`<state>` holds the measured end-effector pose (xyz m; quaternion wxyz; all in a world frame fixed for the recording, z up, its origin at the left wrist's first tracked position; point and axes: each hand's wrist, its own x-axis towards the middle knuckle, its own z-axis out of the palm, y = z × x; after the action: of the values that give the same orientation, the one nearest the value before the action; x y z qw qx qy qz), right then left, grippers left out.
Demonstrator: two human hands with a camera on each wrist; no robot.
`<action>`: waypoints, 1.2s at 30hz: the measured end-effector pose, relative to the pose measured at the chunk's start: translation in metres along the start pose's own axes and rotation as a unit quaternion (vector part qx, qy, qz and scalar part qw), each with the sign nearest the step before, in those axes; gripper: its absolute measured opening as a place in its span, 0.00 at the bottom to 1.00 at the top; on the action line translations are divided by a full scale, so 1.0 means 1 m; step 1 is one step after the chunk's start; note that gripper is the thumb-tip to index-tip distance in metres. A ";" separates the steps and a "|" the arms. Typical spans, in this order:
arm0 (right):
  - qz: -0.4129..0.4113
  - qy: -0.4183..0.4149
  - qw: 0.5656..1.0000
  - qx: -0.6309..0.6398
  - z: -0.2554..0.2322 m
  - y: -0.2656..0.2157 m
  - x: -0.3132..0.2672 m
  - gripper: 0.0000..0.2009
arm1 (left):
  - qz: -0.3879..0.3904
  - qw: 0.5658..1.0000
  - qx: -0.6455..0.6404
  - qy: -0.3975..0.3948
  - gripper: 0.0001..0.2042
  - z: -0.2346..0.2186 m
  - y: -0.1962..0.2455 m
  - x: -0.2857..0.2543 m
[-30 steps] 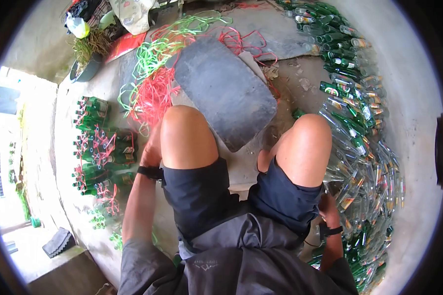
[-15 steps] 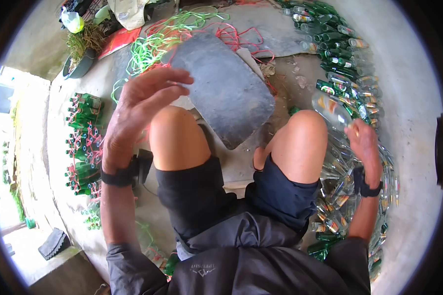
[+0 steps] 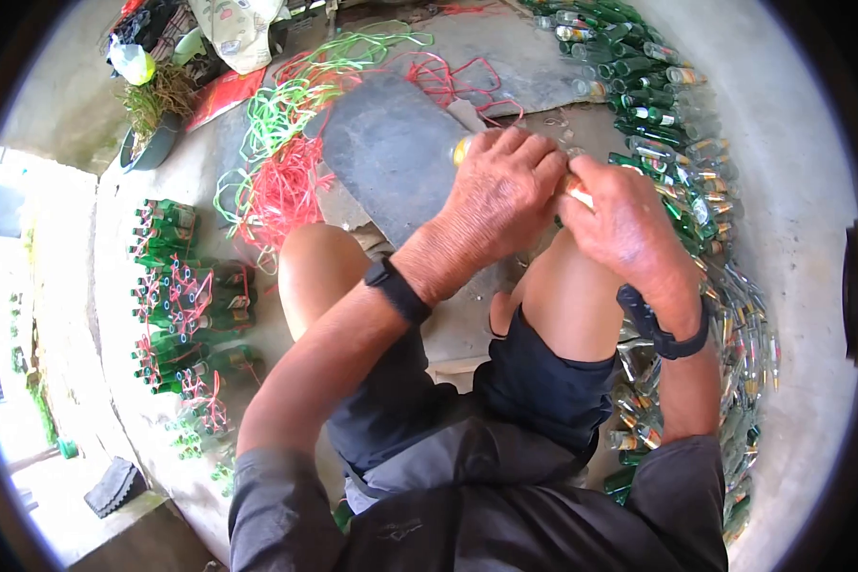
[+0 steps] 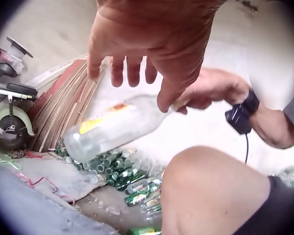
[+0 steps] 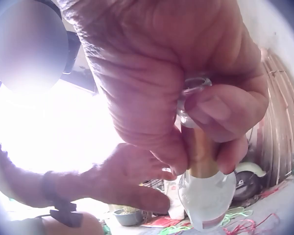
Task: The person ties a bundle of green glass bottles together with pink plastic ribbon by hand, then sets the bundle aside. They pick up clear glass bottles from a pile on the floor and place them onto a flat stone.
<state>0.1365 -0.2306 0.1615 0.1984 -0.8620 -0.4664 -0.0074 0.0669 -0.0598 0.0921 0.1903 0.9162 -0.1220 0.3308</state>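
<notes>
A clear glass bottle (image 4: pixel 120 128) with a yellow label lies slanted in the air, its base towards the left in the left wrist view. My right hand (image 3: pixel 629 224) grips it round the neck, fingers and thumb curled just below the mouth, as the right wrist view shows. Over the bottle is my left hand (image 3: pixel 500 195), its fingers extended and spread in the left wrist view; whether its thumb touches the neck I cannot tell. In the head view both hands cover most of the bottle, with its base (image 3: pixel 460 150) showing past the left fingers.
Under the hands lies a dark slab (image 3: pixel 391 143). Red string (image 3: pixel 281 195) and green string (image 3: pixel 291 105) are heaped beside it. Bundles of green bottles (image 3: pixel 195 296) stand at the left; many loose bottles (image 3: pixel 653 95) are piled along the right wall. A potted plant (image 3: pixel 153 138) is at the upper left.
From beside the right knee, my right hand has brought the bottle up and inward. My left hand rose from beside the left knee and crossed rightward to above the bottle.
</notes>
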 end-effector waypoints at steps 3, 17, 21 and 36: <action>-0.007 -0.028 0.999 0.014 0.018 -0.001 -0.005 0.10 | -0.020 0.999 0.002 -0.027 0.18 0.008 0.001 -0.021; 0.021 -0.004 0.981 0.193 0.029 0.025 -0.050 0.14 | -0.371 0.920 -0.111 -0.064 0.23 -0.005 -0.063 -0.058; 0.011 0.028 0.972 0.234 0.038 0.029 -0.064 0.11 | -0.438 0.882 -0.173 0.017 0.23 0.000 -0.125 -0.078; -0.091 0.070 0.974 0.197 0.041 0.036 -0.063 0.13 | -0.484 0.857 -0.111 0.139 0.21 0.012 -0.226 -0.118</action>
<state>0.1227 -0.2838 0.0990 0.3954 -0.7572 -0.5198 0.0063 0.0640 0.1493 -0.0543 0.4413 0.7772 0.3284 0.3056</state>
